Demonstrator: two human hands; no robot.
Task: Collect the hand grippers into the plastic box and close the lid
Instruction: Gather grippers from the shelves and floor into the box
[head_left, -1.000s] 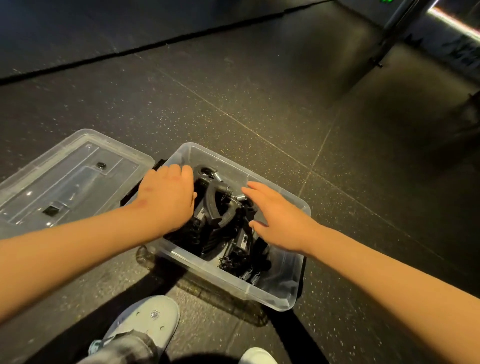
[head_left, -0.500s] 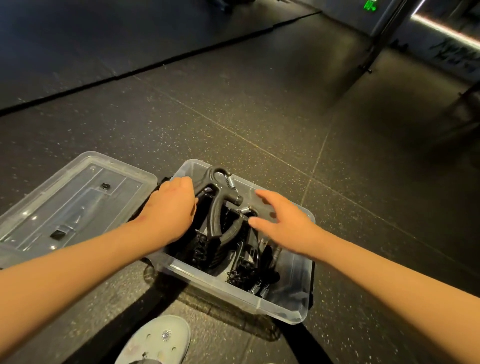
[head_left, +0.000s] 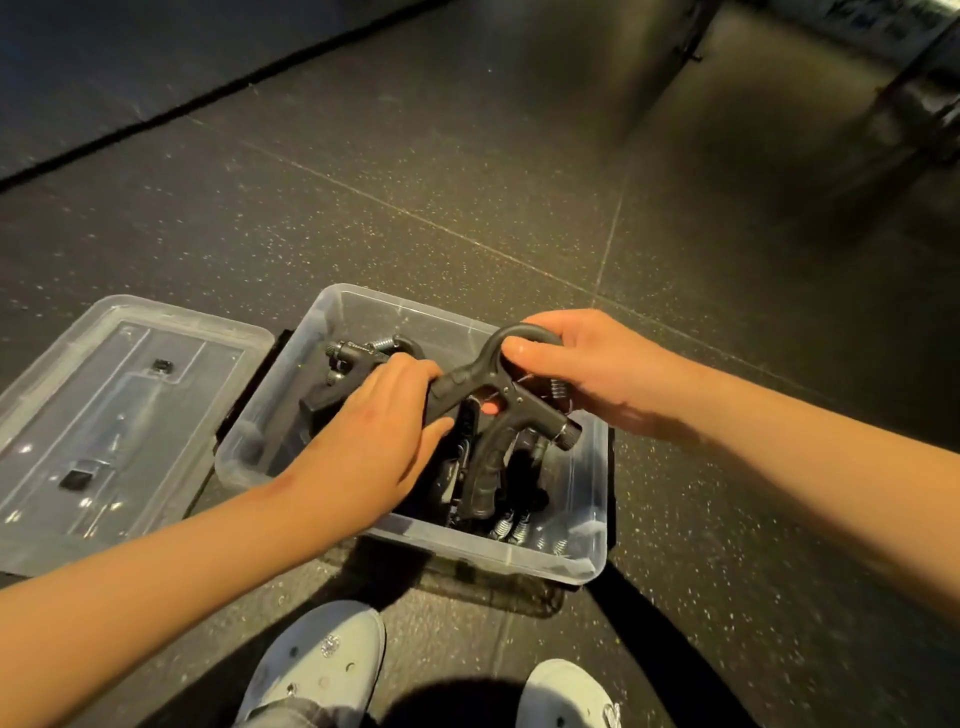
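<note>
A clear plastic box (head_left: 589, 525) stands on the dark floor, open, with several black hand grippers (head_left: 498, 514) piled inside. One black hand gripper (head_left: 480, 384) is held just above the box by both hands. My left hand (head_left: 379, 447) is closed around one of its handles. My right hand (head_left: 592, 369) grips its curved top loop. Its other handle points down into the box. Another black gripper (head_left: 348, 358) lies at the box's far left. The clear lid (head_left: 104, 410) lies flat on the floor left of the box.
My two light grey shoes (head_left: 322, 665) stand just in front of the box. The floor is dark speckled tile. A dark post (head_left: 691, 31) and dim furniture stand at the far right.
Both hands have closed on one hand gripper and raised it above the pile. My right hand was open before and now grips the loop. The camera has tilted downward.
</note>
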